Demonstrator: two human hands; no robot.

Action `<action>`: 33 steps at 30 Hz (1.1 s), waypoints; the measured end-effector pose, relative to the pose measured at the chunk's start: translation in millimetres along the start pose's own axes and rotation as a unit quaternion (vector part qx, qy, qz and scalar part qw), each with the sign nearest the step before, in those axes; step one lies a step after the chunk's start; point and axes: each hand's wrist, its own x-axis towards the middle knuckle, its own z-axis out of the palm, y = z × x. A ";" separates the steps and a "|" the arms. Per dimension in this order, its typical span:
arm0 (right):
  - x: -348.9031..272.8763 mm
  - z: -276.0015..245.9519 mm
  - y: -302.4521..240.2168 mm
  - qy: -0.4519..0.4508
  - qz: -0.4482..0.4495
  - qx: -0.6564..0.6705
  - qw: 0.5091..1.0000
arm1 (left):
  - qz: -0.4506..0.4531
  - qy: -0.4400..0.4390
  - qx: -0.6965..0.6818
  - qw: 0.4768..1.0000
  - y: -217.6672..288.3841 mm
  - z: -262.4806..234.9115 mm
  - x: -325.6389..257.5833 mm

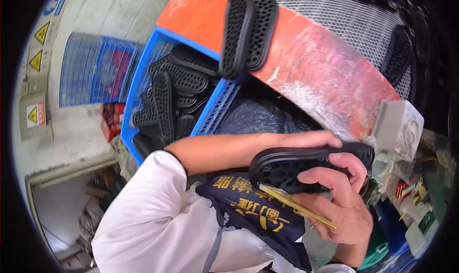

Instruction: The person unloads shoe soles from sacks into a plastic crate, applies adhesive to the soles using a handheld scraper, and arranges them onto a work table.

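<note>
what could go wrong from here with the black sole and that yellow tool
The right hand holds the yellow tool while its fingers also touch the black sole, so either might slip. The tool's end is close to the sole's rim and could scrape it. Two soles across the orange table's edge might get knocked off.

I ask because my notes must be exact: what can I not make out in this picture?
All in the head view:
- Left hand: most fingers hidden behind the black sole, so its grip is unclear.
- Yellow tool: partly covered by the right hand.
- Piled soles in the blue crate: upper ones cover lower ones.
- Black footwear, upper right: cut off by the dark rim.
</note>
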 end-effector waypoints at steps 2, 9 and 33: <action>11.1 -5.7 0.8 -0.017 -0.033 -0.012 0.999 | 0.358 -0.124 0.355 0.855 -5.9 20.7 -24.7; -18.1 -32.0 11.6 -0.067 0.081 -0.066 0.992 | -0.082 -0.053 0.078 0.992 0.0 -26.5 -6.5; -71.0 63.4 47.1 0.552 0.295 0.072 0.777 | 0.332 -0.003 0.137 0.933 340.4 -6.0 221.1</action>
